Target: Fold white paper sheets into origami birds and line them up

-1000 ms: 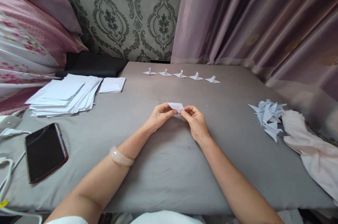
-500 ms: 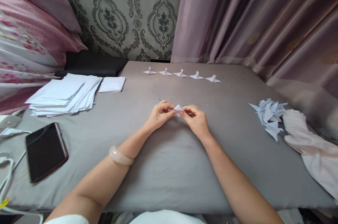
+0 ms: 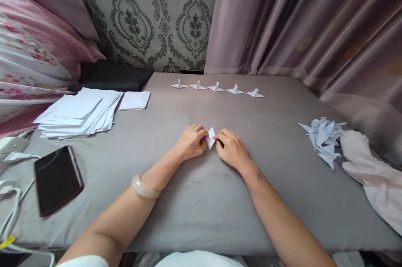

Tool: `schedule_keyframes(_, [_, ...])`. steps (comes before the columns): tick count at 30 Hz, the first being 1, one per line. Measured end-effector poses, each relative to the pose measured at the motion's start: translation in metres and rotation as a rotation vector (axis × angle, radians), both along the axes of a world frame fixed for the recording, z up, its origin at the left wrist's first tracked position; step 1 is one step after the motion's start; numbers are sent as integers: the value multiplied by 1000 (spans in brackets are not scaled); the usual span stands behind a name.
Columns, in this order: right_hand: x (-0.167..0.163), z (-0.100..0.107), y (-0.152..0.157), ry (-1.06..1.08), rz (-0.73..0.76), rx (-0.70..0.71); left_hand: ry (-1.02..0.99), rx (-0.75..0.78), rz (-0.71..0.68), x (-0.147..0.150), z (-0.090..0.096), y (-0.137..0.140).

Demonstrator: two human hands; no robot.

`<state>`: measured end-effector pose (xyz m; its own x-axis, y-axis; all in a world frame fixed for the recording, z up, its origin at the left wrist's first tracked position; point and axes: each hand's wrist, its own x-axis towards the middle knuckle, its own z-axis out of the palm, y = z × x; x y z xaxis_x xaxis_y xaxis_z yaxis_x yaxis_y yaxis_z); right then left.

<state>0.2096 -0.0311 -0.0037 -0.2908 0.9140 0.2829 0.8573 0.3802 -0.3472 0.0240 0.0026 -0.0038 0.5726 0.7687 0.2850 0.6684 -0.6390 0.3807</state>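
A small white folded paper [image 3: 211,138], diamond-shaped with a crease along its length, is held just above the grey cloth in the middle. My left hand [image 3: 192,141] pinches its left edge between thumb and fingers. From the other side, my right hand [image 3: 231,148] has thumb and forefinger closed at the paper's right edge, its other fingers curled. Farther back stands a row of several white folded-paper birds [image 3: 215,86]. A heap of pale folded-paper pieces [image 3: 325,133] with pointed ends lies off to the right.
Stacked white paper sheets [image 3: 78,112] lie at the left beside a smaller paper stack [image 3: 135,100]. Nearer are a phone [image 3: 58,181] and white cables [image 3: 14,212]. A black folded item [image 3: 116,75] sits at the back left. Pale pink cloth [image 3: 370,170] and a curtain [image 3: 282,19] border the right.
The folded paper has turned from a low peak to an upright diamond facing me. My hands have rotated with knuckles more upward, and the right fingers have shifted along its edge.
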Motion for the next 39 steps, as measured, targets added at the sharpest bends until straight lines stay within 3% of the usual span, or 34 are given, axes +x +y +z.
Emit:
schedule_keyframes(6, [1, 5, -1, 153, -35, -127, -159, -173, 23, -1, 3, 2])
schedule_keyframes(14, [2, -2, 8, 336, -100, -211, -262, -268, 103, 0, -6, 10])
schedule_keyframes(23, [-1, -7, 19, 400, -173, -242, -282, -383, 190, 5, 2, 12])
schedule_keyframes(39, [-4, -6, 21, 303, -211, -272, -248, -340, 180, 6, -1, 13])
